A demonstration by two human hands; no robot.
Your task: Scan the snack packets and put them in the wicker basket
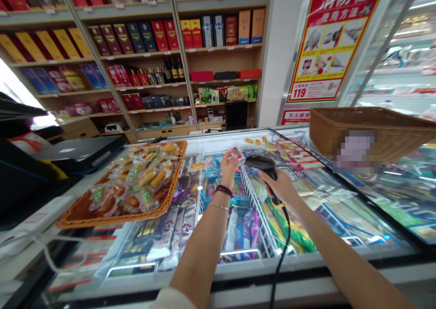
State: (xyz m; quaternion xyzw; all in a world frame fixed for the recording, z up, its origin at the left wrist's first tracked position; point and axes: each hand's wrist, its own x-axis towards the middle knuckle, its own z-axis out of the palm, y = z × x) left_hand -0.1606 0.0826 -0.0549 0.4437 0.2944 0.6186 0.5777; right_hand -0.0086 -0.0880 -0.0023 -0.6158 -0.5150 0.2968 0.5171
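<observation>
My left hand (pixel 229 164) is closed on a small red-and-white packet (pixel 237 154) above the glass-topped freezer. A dark beaded bracelet and a thin silver bangle circle that wrist. In my right hand (pixel 279 186) is a black barcode scanner (pixel 261 162), its head turned toward the packet and close to it. The scanner's black cable (pixel 283 243) hangs down toward the front edge. Beneath both hands, wrapped ice creams (pixel 238 227) lie in white wire baskets inside the freezer (pixel 190 279).
An orange wicker tray (pixel 181 173) of individually wrapped snacks stands on the left. A brown wicker basket (pixel 402 139) sits on the right. Boxed goods line the shelves (pixel 150 55) behind; a red poster (pixel 335 41) hangs on the wall.
</observation>
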